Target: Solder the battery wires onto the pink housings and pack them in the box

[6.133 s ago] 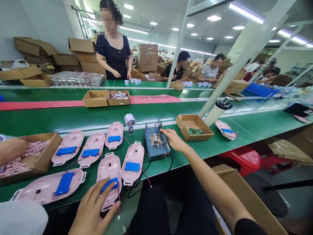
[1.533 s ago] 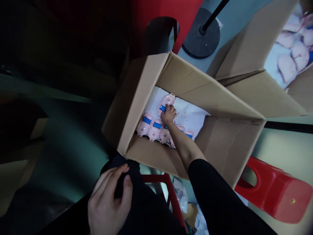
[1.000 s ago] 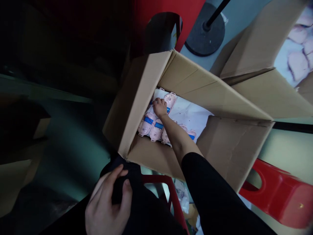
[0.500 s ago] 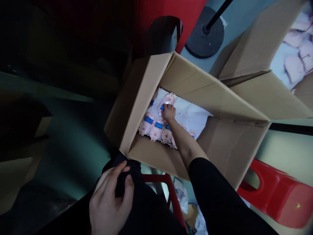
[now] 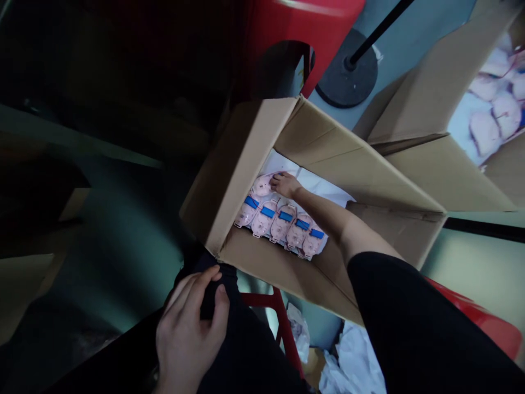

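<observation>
At the centre, an open cardboard box [image 5: 340, 148] holds a white sheet [image 5: 283, 160]; outside it, the left hand [image 5: 192, 323] has its grip loosely spread. Inside, the right hand [image 5: 285, 185] touches a pink shell [image 5: 261, 186] lying beyond a row of 5 similar shells [image 5: 281, 231], each bearing a blue block [image 5: 286, 216]; whether that grip pinches the shell, I cannot tell.

A round black pedestal base [image 5: 346, 74] stands on the smooth blue-grey floor [image 5: 430, 24], with a slim black pole [image 5: 383, 30] slanting up from it. Just left of the base is a red plastic stool [image 5: 305, 24] with a cut-out side. Well below and right of it, another red stool [image 5: 490, 323] shows partly, on paler, dully lit floor. Far left of the base, everything sinks into deep shadow.
</observation>
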A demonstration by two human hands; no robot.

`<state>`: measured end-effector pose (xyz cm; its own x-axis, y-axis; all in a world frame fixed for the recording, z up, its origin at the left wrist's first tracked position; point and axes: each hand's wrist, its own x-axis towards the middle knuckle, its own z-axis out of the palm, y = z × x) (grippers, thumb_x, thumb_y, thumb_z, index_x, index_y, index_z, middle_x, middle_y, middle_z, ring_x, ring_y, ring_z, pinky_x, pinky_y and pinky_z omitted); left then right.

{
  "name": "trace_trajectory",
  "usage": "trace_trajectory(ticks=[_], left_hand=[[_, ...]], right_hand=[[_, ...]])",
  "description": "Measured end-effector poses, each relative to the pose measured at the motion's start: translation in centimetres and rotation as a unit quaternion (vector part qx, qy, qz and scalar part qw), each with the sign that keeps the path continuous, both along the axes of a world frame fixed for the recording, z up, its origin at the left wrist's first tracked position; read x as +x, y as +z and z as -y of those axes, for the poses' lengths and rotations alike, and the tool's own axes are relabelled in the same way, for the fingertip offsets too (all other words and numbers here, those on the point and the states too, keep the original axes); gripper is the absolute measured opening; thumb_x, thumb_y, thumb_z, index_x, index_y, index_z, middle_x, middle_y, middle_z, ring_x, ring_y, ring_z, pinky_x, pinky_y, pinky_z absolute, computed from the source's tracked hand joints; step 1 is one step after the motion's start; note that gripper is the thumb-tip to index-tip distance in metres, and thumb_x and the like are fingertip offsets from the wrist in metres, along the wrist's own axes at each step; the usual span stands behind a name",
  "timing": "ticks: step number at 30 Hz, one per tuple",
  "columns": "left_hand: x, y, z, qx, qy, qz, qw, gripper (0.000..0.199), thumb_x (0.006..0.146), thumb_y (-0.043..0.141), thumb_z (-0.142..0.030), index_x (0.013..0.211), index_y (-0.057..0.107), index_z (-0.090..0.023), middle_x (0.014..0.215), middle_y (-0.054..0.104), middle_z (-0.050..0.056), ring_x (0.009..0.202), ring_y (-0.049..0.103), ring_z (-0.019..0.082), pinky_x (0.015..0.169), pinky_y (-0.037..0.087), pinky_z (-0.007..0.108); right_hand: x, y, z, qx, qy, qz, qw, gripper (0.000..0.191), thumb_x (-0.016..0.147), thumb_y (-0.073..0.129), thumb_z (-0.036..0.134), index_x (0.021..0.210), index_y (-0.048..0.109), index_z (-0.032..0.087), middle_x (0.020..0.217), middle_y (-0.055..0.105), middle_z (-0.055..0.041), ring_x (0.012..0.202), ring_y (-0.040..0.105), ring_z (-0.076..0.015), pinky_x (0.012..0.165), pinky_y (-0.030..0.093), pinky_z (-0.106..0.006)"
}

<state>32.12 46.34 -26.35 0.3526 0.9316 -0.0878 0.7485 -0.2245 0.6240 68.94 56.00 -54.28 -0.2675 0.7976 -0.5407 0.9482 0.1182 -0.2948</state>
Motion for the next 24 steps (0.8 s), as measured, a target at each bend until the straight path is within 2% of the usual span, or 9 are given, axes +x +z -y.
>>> trace_trajectory(ticks=[2,5,8,11,15,18,20,22,24], left_hand=[[0.0,-0.1,0.1,0.002,0.002,-0.003,1.000,0.022,0.099,0.057,-0.022,0.119,0.063,-0.016,0.106,0.071,0.002,0.101,0.064,0.012,0.098,0.047,0.020],[-0.1,-0.1,0.3,-0.001,0.005,-0.009,1.000,0.023,0.099,0.057,-0.022,0.120,0.062,-0.016,0.107,0.072,0.002,0.101,0.065,0.012,0.098,0.046,0.020],[-0.2,-0.1,0.3,-0.002,0.002,-0.010,1.000,0.023,0.099,0.057,-0.022,0.120,0.063,-0.017,0.108,0.071,0.001,0.102,0.065,0.012,0.098,0.046,0.020],[-0.3,-0.1,0.0,0.001,-0.003,-0.004,1.000,0.022,0.100,0.056,-0.022,0.120,0.063,-0.018,0.108,0.071,0.001,0.102,0.065,0.012,0.098,0.047,0.020],[-0.5,-0.2,0.1,0.009,-0.002,-0.004,1.000,0.019,0.100,0.055,-0.021,0.117,0.063,-0.019,0.106,0.072,0.001,0.102,0.066,0.013,0.098,0.048,0.021],[-0.6,-0.1,0.5,-0.001,0.004,-0.006,1.000,0.020,0.099,0.055,-0.022,0.118,0.063,-0.020,0.106,0.072,0.001,0.101,0.066,0.013,0.096,0.050,0.022],[-0.9,-0.2,0.4,-0.015,0.008,-0.014,1.000,0.022,0.100,0.054,-0.026,0.119,0.062,-0.021,0.106,0.072,0.000,0.100,0.067,0.014,0.094,0.051,0.023],[-1.2,-0.8,-0.4,-0.038,0.021,-0.029,0.999,0.024,0.098,0.055,-0.029,0.120,0.063,-0.024,0.105,0.073,-0.002,0.097,0.069,0.015,0.088,0.054,0.025],[-0.9,-1.4,-1.1,-0.068,0.053,-0.045,0.995,0.026,0.095,0.056,-0.029,0.120,0.063,-0.026,0.105,0.074,-0.002,0.096,0.070,0.017,0.085,0.056,0.029]], right_hand=[[-1.1,-1.1,-1.5,0.016,-0.050,0.010,0.999,0.029,0.101,0.045,0.024,0.116,0.070,0.026,0.140,0.058,-0.0057,0.132,0.042,-0.0264,0.113,0.031,-0.044],[-3.1,-3.0,-1.8,0.051,-0.207,0.079,0.974,0.046,0.104,0.032,0.025,0.147,0.047,0.019,0.149,0.046,-0.0179,0.132,0.040,-0.0343,0.110,0.033,-0.056],[-4.4,-4.8,-0.4,0.046,-0.337,0.125,0.932,0.055,0.100,0.042,0.033,0.151,0.036,0.012,0.147,0.042,-0.0238,0.126,0.044,-0.0375,0.100,0.045,-0.053],[-4.6,-6.1,0.0,0.036,-0.389,0.121,0.912,0.057,0.097,0.047,0.028,0.152,0.035,0.016,0.150,0.038,-0.0193,0.122,0.048,-0.0317,0.096,0.049,-0.042],[-4.7,-6.4,-2.0,0.043,-0.396,0.093,0.912,0.046,0.101,0.044,0.029,0.147,0.044,0.023,0.147,0.040,-0.0153,0.120,0.050,-0.0278,0.100,0.046,-0.037],[-5.5,-5.8,-3.7,0.037,-0.388,0.081,0.917,0.045,0.102,0.044,0.028,0.146,0.046,0.024,0.145,0.043,-0.0143,0.121,0.050,-0.0279,0.101,0.045,-0.036],[-6.1,-4.5,-3.9,0.024,-0.393,0.085,0.915,0.048,0.101,0.046,0.027,0.149,0.044,0.024,0.147,0.043,-0.0152,0.121,0.052,-0.0280,0.099,0.047,-0.036],[-6.7,-2.0,-3.6,0.018,-0.406,0.098,0.908,0.051,0.102,0.049,0.029,0.151,0.040,0.020,0.149,0.042,-0.0171,0.121,0.053,-0.0277,0.099,0.049,-0.038],[-7.6,2.6,-2.8,0.027,-0.413,0.105,0.904,0.051,0.102,0.053,0.035,0.149,0.041,0.017,0.147,0.045,-0.0169,0.119,0.055,-0.0274,0.100,0.050,-0.043]])
